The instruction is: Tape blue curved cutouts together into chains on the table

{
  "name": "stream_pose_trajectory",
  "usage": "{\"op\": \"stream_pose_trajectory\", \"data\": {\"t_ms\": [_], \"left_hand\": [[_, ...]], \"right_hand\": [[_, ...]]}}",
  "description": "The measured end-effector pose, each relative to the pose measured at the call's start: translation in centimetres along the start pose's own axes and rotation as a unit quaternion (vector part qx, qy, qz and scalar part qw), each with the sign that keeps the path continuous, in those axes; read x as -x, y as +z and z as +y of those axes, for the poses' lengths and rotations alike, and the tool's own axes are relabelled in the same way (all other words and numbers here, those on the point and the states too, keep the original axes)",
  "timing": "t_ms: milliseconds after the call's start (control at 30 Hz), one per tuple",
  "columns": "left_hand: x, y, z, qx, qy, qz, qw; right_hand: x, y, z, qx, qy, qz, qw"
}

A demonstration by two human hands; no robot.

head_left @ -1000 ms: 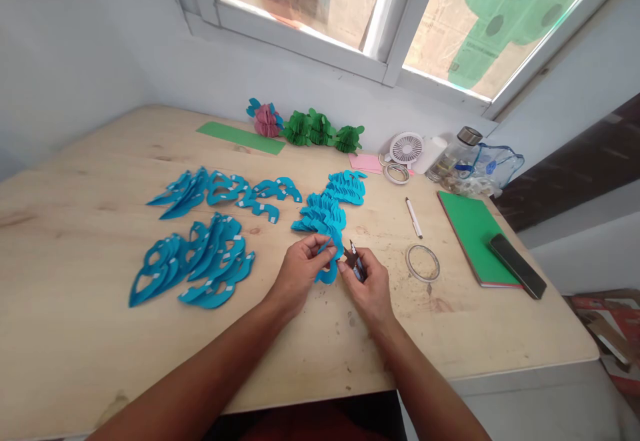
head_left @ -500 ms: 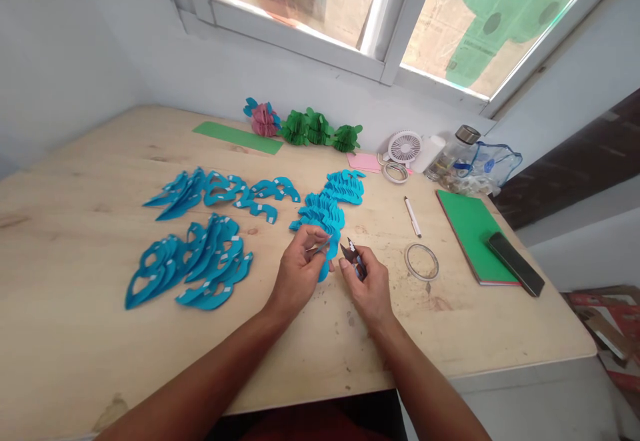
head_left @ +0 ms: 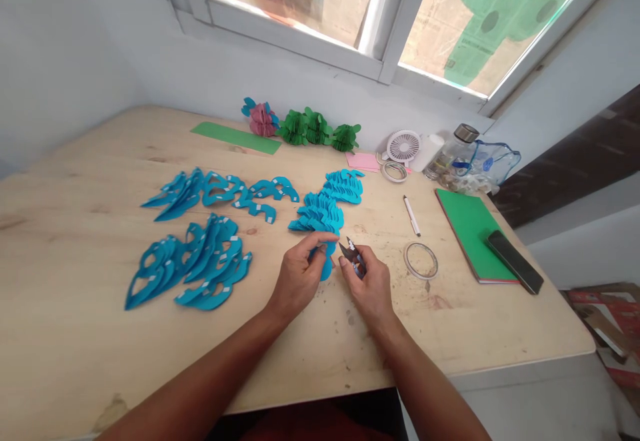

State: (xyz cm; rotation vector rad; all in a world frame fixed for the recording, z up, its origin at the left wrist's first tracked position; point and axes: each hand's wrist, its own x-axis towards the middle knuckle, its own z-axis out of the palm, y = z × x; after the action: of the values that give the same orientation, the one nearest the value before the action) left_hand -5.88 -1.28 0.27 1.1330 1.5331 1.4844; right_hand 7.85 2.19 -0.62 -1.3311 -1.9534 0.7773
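Observation:
Near the middle of the table, my left hand (head_left: 300, 271) pinches a blue paper piece (head_left: 327, 266), which partly hides behind its fingers. Its index finger stretches out over the paper toward the right. Close by on the right, my right hand (head_left: 371, 284) is wrapped around a pair of small thread snips (head_left: 352, 253). The snips' dark blades stand apart and point up and left, short of the left fingertips. Just beyond the left hand lies a row of blue folded paper cutouts (head_left: 320, 211), with another bunch (head_left: 345, 186) behind it.
Blue cutouts with white tabs (head_left: 213, 251) spread over the left side. Green paper flowers (head_left: 305, 127) and a pink one (head_left: 263, 121) line the wall. On the right are a pen (head_left: 412, 215), tape roll (head_left: 421, 261), green notebook (head_left: 475, 234), phone (head_left: 515, 262), fan (head_left: 403, 147) and bottle (head_left: 453, 151).
My left index finger has straightened out to the right over the blue paper, and the small strip in the left fingers has dropped lower. My right hand with the snips has hardly moved.

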Motion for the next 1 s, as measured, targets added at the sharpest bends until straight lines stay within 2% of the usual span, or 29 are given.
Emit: {"op": "stream_pose_trajectory", "data": {"t_ms": [167,367,500,700,1000], "left_hand": [[-0.37,-0.19,-0.24,-0.004,0.003,0.016,1.0],[-0.46,-0.25,-0.66,-0.039,0.05,-0.042,0.997],[-0.46,-0.26,-0.7,-0.048,0.065,-0.043,0.996],[-0.54,-0.39,-0.39,-0.024,0.034,-0.015,0.999],[-0.76,-0.42,-0.59,0.009,-0.016,-0.042,0.999]], "right_hand": [[0.05,0.18,0.26,0.038,-0.015,0.004,0.999],[0.11,0.21,0.32,0.058,-0.017,-0.01,0.998],[0.11,0.16,0.34,0.06,-0.021,-0.012,0.998],[0.12,0.27,0.49,0.065,-0.018,-0.006,0.998],[0.18,0.1,0.19,0.066,-0.012,-0.01,0.998]]}}
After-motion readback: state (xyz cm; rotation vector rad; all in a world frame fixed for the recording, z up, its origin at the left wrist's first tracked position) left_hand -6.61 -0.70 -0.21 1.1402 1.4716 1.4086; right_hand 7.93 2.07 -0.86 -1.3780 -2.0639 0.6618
